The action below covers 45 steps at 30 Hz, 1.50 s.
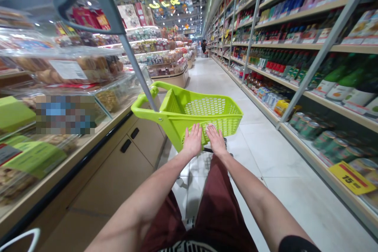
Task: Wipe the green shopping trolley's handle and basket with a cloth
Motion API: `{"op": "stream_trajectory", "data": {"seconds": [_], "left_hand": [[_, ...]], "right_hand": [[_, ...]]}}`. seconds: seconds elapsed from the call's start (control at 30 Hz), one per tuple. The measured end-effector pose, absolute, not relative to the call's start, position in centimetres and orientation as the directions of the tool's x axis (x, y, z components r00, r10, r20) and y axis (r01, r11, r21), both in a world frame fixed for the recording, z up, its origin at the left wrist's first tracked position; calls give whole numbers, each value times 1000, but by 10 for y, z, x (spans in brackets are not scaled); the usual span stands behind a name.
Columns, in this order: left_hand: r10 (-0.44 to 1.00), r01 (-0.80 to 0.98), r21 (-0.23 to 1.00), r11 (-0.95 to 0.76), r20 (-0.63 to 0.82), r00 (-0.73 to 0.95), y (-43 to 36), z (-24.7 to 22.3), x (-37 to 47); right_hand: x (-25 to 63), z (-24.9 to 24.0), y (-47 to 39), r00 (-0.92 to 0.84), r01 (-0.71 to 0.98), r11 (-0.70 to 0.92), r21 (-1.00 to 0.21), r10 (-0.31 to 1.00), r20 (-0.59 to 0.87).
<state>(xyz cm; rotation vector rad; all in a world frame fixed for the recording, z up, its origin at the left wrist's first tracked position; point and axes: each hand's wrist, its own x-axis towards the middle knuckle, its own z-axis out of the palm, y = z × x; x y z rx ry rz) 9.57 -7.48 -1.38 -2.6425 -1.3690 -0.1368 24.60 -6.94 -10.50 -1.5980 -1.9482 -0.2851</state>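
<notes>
A bright green shopping cart (174, 120) with a perforated basket stands in the aisle in front of me, its handle toward the left. My left hand (193, 139) is spread against or just over the cart's near side, palm down. Beside it, my right hand (216, 138) lies with its fingers apart at the perforated side of the basket. Neither hand has anything in it. The basket holds nothing that I can see. A grey pole (137, 67) with a looped top rises past the cart's handle end.
Shelves (315, 98) of bottles and cans line the right side. On the left, a wooden counter (112, 177) carries packaged food in clear boxes. Display stands (174, 73) are farther ahead on the left. A person (204, 46) is far down the tiled aisle.
</notes>
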Motion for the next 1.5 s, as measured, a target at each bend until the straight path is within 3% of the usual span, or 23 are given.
{"op": "stream_trajectory", "data": {"seconds": [0.1, 0.33, 0.73, 0.97, 1.27, 1.5], "left_hand": [[796, 805, -102, -584, 123, 593, -75, -22, 101], [781, 810, -104, -578, 220, 585, -65, -16, 117], [709, 715, -205, -668, 115, 696, -69, -23, 147], [670, 707, -184, -683, 228, 707, -63, -19, 167], [638, 646, -202, -736, 114, 762, -67, -28, 183], [627, 651, -202, -731, 178, 759, -65, -22, 198]], "right_hand": [[250, -105, -78, -94, 948, 242, -204, 830, 550], [259, -50, -64, -32, 947, 262, -184, 652, 758], [287, -120, -80, -33, 954, 188, -233, 839, 543], [310, -75, -76, 113, 960, 129, -249, 636, 763], [322, -127, -86, 23, 968, 141, -207, 773, 634], [346, -79, -85, 180, 969, 15, -245, 634, 752]]}}
